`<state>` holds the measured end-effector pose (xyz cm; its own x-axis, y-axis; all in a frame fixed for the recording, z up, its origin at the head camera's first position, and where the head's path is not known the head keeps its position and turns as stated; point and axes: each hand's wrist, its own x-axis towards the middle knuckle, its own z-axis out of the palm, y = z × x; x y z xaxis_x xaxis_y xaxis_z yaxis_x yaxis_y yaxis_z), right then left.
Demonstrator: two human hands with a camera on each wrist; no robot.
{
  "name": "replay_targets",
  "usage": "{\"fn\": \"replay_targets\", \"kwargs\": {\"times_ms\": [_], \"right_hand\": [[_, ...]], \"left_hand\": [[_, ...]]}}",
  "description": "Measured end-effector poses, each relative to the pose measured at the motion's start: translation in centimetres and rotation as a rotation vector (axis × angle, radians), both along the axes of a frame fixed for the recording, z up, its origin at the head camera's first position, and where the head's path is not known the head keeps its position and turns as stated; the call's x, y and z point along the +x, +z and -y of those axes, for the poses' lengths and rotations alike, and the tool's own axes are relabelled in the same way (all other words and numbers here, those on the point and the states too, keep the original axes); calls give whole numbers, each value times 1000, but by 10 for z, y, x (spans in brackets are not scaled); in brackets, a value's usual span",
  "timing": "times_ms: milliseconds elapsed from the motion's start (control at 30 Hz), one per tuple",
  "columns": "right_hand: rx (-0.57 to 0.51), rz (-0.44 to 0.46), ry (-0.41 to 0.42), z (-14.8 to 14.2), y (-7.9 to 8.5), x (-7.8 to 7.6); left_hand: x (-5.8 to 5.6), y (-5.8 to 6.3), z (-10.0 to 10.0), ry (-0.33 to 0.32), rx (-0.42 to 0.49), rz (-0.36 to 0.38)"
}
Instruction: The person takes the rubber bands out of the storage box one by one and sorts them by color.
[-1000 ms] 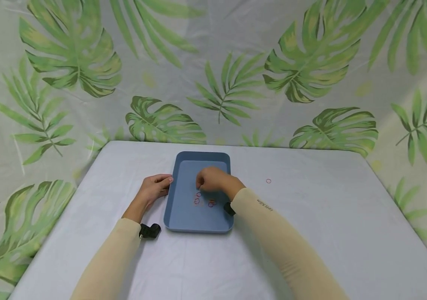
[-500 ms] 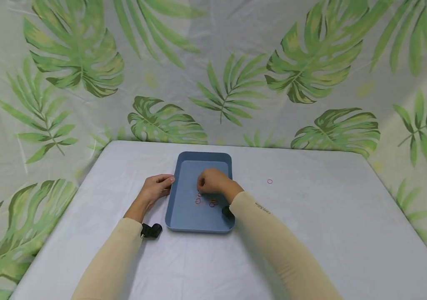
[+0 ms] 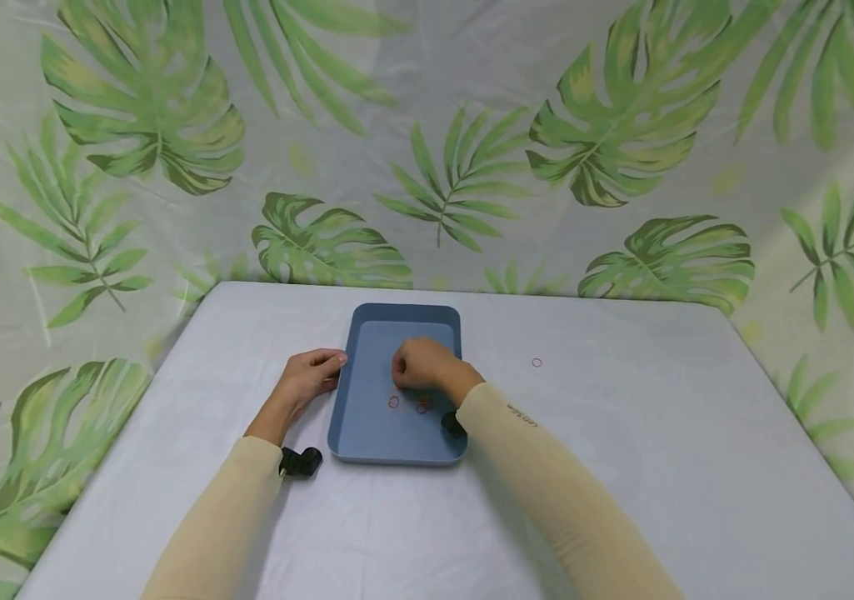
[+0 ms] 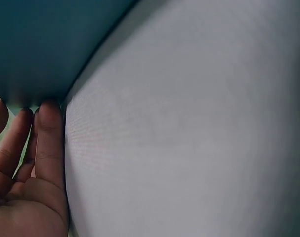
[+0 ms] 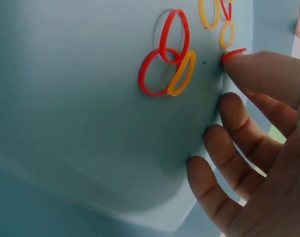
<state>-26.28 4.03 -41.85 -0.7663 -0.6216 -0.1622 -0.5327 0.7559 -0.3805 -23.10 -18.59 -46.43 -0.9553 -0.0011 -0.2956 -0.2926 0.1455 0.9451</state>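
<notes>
My left hand holds the left side of a blue tray. In the left wrist view, its fingers lie against the tray's outer wall, with the thumb at the rim. Over the middle of the tray, my right hand is lowered to the bottom. A red rubber band sits at its thumb and index fingertips, pinched and partly hidden. The other fingers spread loosely near the tray floor. Nearby lie a red rubber band, a second red rubber band and a yellow rubber band, overlapping one another.
Further yellow rubber bands lie close to the right thumb. Outside the tray, a single red rubber band rests on the white tablecloth. A leaf-patterned curtain hangs behind the table.
My right hand has moved slightly towards me, and the upper red rubber band that lay below its fingertips is now at them. My left hand stays at the tray's side.
</notes>
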Motion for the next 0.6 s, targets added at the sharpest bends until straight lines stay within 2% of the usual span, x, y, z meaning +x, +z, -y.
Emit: {"fn": "replay_targets", "kwargs": {"times_ms": [200, 367, 600], "right_hand": [[-65, 61, -13, -2, -1, -2], [-104, 102, -15, -5, 9, -3], [-231, 29, -43, -29, 27, -5]], "left_hand": [[0, 0, 0, -5, 3, -5], [0, -1, 1, 1, 3, -6], [-1, -1, 1, -5, 5, -3]]}}
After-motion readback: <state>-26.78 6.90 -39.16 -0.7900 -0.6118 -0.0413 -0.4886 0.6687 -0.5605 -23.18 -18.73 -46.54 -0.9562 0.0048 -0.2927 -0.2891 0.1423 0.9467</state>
